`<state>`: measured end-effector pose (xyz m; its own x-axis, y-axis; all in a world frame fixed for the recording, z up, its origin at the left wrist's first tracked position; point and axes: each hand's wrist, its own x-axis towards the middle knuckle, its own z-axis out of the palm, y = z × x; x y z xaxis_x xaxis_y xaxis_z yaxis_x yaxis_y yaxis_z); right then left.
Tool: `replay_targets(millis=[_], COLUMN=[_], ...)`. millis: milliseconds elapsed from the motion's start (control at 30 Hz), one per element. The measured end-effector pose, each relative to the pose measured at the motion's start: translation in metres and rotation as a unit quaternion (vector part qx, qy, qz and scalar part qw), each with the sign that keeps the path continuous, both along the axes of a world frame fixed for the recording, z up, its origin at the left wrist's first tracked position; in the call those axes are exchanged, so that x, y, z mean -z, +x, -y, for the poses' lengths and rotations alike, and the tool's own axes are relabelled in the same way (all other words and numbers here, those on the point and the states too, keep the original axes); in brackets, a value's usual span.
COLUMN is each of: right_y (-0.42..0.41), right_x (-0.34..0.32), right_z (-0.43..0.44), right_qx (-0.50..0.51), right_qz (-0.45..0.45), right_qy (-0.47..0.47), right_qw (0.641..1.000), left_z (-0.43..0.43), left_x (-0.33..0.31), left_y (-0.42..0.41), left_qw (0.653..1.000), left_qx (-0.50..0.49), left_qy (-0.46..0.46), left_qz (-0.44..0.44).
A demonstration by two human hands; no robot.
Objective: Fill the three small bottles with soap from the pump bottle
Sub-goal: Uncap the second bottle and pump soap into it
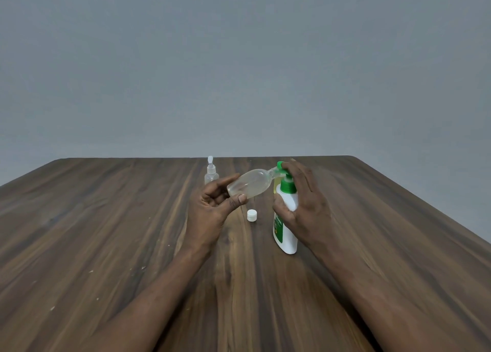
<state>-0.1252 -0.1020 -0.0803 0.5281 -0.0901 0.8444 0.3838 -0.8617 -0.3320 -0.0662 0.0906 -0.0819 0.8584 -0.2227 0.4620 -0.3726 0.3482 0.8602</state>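
My left hand (216, 201) grips a small clear bottle (251, 183) by its base, tilted almost flat, with its open neck against the green nozzle of the pump bottle (285, 229). That white pump bottle with a green pump head stands on the wooden table (106, 232). My right hand (303, 203) wraps around it, thumb on the white body and fingers on top of the pump head. A white screw cap (252, 215) lies on the table between my hands. A second small clear bottle (211, 173) with a white flip top stands behind my left hand.
The dark wooden table ends at a far edge (239, 157) in front of a plain grey wall. Small pale specks lie on the wood at the left.
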Motion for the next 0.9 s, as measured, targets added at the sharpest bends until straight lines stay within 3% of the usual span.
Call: replay_targets(millis=[900], right_y=[0.0007], right_x=[-0.0009], right_z=[-0.0041], right_qx=[0.016], right_qz=[0.017], right_qy=[0.001], right_qw=[1.000], left_z=[-0.0004], left_x=[0.0009], left_y=[-0.0052], left_qw=[1.000], left_qx=[0.009], left_qy=[0.006], left_qz=[0.012])
